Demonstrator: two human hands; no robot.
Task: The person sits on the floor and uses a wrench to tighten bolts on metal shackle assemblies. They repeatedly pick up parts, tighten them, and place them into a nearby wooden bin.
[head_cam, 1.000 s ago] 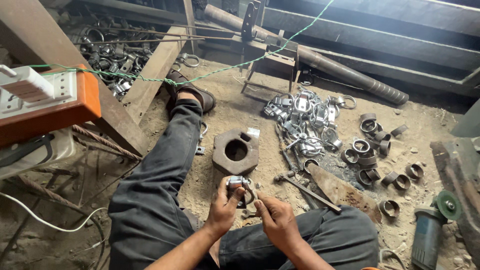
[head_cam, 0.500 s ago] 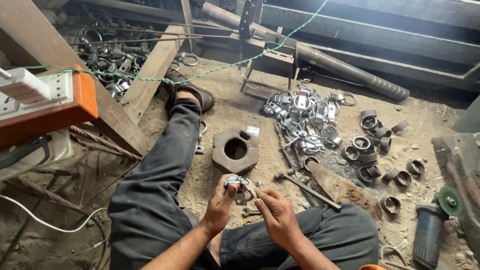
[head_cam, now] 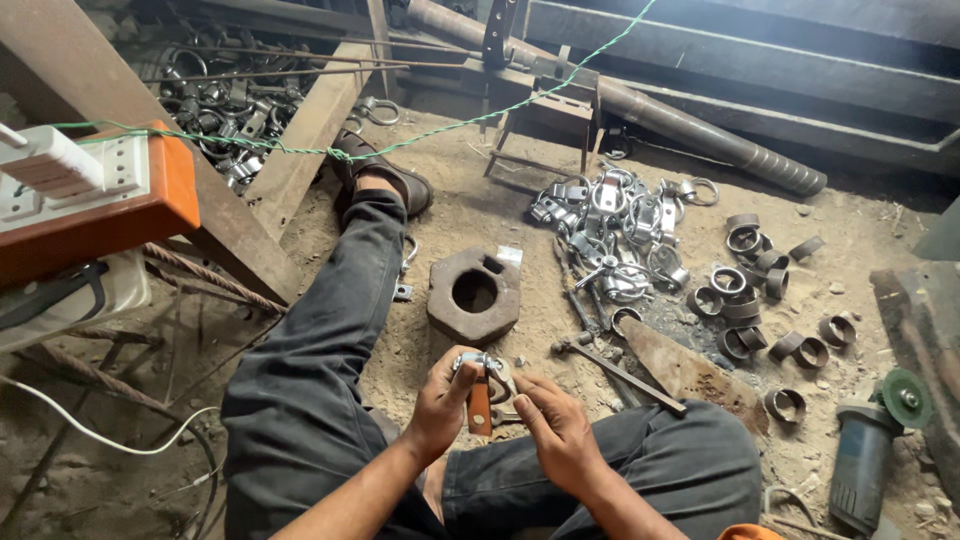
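I sit on a dirt floor with one leg stretched out. My left hand [head_cam: 440, 402] grips a small shiny metal clamp piece [head_cam: 478, 364] with a rusty brown strip [head_cam: 480, 405] hanging from it. My right hand [head_cam: 553, 425] is beside it, fingers curled at the lower end of the same piece. A thick rusty block with a round hole [head_cam: 474, 294] lies just beyond my hands. A hammer [head_cam: 620, 374] rests on the ground to the right of them.
A heap of shiny metal clamps [head_cam: 615, 230] and several rusty rings [head_cam: 750, 285] lie ahead right. An angle grinder [head_cam: 868, 450] sits at lower right, a rusty flat plate [head_cam: 690, 370] near my knee. Orange power strip box [head_cam: 90, 200] at left, steel pipe [head_cam: 640, 105] behind.
The rusty brown strip now shows between my hands below the clamp piece. My hands stay in the same place over my lap.
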